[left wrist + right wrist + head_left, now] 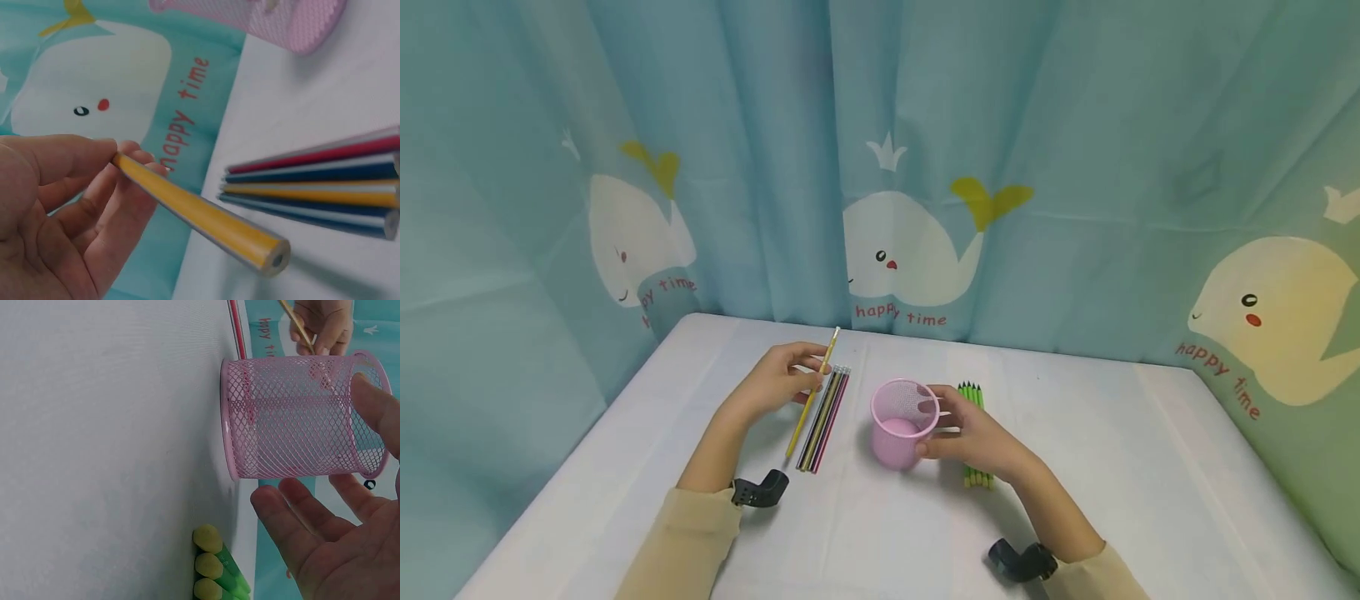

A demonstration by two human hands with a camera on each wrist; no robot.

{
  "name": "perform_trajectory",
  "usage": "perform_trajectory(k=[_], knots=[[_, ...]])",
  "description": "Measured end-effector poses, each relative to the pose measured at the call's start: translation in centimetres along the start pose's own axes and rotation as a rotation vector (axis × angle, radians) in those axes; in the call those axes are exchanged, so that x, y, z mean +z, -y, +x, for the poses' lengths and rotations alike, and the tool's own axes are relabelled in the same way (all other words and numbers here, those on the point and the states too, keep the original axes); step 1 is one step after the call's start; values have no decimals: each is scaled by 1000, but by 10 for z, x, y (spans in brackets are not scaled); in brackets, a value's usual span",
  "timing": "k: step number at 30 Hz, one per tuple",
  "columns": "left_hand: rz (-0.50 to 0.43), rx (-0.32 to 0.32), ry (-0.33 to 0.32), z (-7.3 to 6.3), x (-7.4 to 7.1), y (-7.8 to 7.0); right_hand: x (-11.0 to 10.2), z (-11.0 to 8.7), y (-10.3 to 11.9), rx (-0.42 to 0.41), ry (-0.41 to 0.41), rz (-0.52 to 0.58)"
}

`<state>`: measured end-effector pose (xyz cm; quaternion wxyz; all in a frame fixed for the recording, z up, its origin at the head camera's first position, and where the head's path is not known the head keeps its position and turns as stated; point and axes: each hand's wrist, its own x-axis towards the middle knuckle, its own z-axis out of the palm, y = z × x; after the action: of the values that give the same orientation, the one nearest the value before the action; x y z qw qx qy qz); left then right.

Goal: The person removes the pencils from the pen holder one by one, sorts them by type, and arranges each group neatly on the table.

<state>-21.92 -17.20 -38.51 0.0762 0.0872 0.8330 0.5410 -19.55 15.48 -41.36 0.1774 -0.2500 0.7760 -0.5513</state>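
My left hand (784, 377) pinches a yellow pencil (800, 427) between thumb and fingers, and the pencil slants with its eraser end up. In the left wrist view, the flat, unsharpened end of the yellow pencil (219, 226) points toward the camera. Just to its right lies a row of several dark, yellow and red pencils (824, 425). A pink mesh pen holder (893, 452) stands upright at mid-table. My right hand (977, 437) holds its right side, thumb at the front near the rim and fingers round the back, as the right wrist view of the pen holder (287, 425) also shows.
Several green pencils (978, 478) lie side by side under and behind my right forearm and hand, tips away from me. A white cloth covers the table (880, 533). Behind it hangs a blue-green curtain (775, 167) with whale prints.
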Motion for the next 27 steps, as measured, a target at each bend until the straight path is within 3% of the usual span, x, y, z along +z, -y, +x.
perform_trajectory(k=[4, 16, 27], knots=[[10, -32, 11, 6, 2, 7, -3, -2, 0, -3, -9, -4], [155, -182, -53, 8, 9, 27, -7, -3, -2, 7, -5, 7], [178, -193, -90, 11, 19, 37, -4, -3, -2, -6, -2, 17]])
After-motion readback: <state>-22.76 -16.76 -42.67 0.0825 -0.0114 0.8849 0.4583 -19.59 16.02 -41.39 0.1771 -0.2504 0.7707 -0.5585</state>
